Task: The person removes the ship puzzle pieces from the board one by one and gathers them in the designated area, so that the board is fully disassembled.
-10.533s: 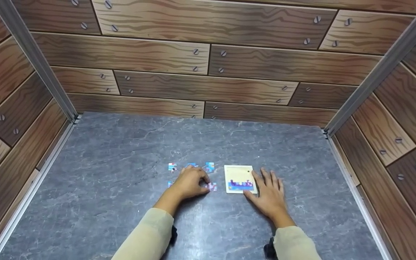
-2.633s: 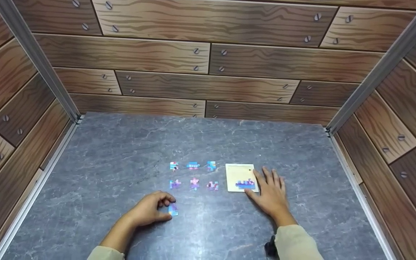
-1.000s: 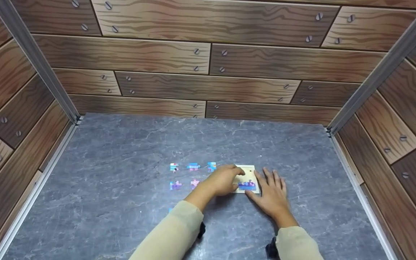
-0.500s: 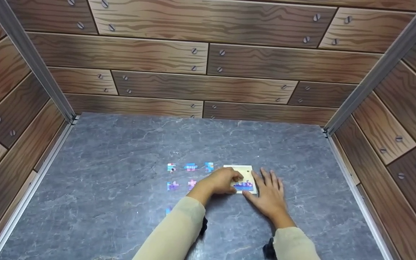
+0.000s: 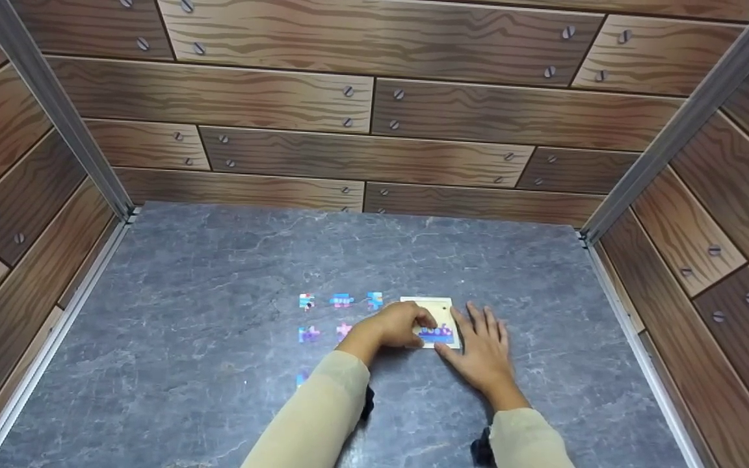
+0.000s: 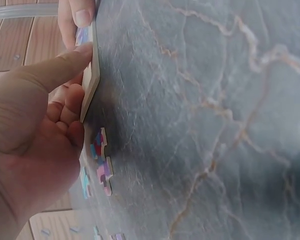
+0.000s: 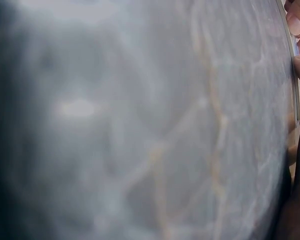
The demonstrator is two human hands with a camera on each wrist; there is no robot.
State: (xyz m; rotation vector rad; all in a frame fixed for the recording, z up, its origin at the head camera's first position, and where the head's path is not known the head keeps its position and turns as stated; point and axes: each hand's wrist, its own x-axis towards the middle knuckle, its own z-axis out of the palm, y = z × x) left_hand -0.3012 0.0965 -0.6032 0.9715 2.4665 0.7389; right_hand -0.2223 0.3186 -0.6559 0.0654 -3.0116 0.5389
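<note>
A small cream-coloured puzzle tray (image 5: 441, 313) lies on the grey marbled table, with blue and purple jigsaw pieces (image 5: 438, 333) joined along its near side. My left hand (image 5: 395, 325) reaches over the tray's left side, fingers curled, thumb and index tips at the left end of that row. In the left wrist view the thumb lies at the tray edge (image 6: 91, 90); whether it pinches a piece is hidden. My right hand (image 5: 484, 348) lies flat with fingers spread, thumb and index finger touching the tray's right side.
Left of the tray lie loose jigsaw pieces: a back row with a striped piece (image 5: 307, 301), a blue piece (image 5: 342, 299) and another (image 5: 374, 299); nearer, a purple piece (image 5: 309, 334) and a pink piece (image 5: 344, 331). A piece (image 5: 302, 379) sits beside the left sleeve. Wood-patterned walls enclose the table.
My left hand has let go of a blue-purple piece at the lower left and moved right to the tray. Over the last second it shifts only slightly. The right hand stays at the tray.
</note>
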